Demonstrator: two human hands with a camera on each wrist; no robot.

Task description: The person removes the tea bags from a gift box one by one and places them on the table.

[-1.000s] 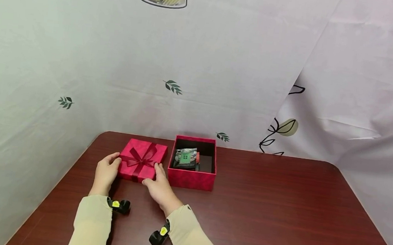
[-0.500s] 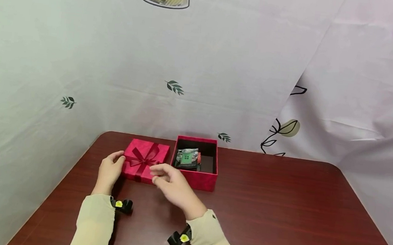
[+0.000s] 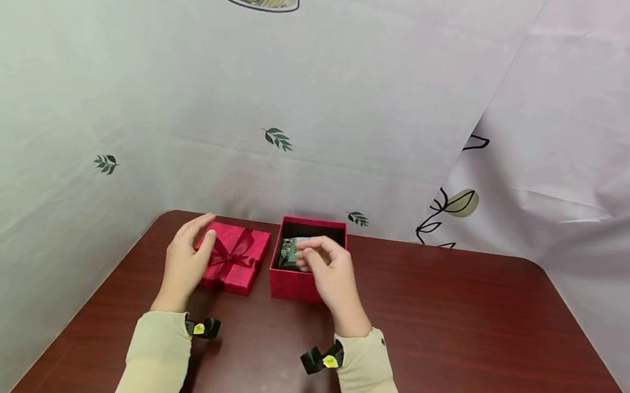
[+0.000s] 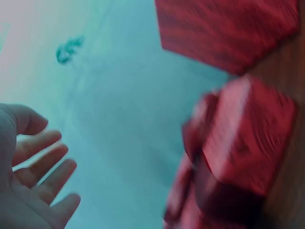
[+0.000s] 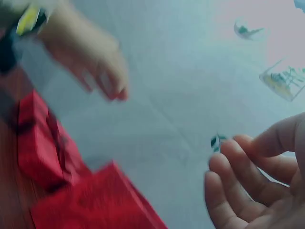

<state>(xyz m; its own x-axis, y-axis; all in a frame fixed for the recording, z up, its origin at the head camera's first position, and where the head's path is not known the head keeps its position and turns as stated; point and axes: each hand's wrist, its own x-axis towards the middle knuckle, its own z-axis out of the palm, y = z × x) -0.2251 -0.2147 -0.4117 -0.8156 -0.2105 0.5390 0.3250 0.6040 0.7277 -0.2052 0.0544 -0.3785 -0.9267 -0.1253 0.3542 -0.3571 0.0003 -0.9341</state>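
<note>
A red gift box lid (image 3: 235, 251) with a dark red ribbon bow lies on the table at the left. Beside it stands the red box base (image 3: 294, 285), its dark inside facing up, with a small packet (image 3: 288, 254) in it. My left hand (image 3: 185, 264) is raised over the lid's left edge, fingers relaxed and apart from it in the left wrist view. Over the box base hovers my right hand (image 3: 336, 281), its fingers loosely bent with nothing between them; it hides the box's right part in the head view.
The brown wooden table (image 3: 449, 336) has its back edge against a pale curtain (image 3: 358, 99) printed with leaves. Another curtain runs along the left side. A black wrist camera (image 3: 322, 358) sticks out inward from the right wrist.
Both hands have come off the lid. My right hand has moved right to above the open box, and the left has lifted slightly up and right. Lid and box stay in place.
</note>
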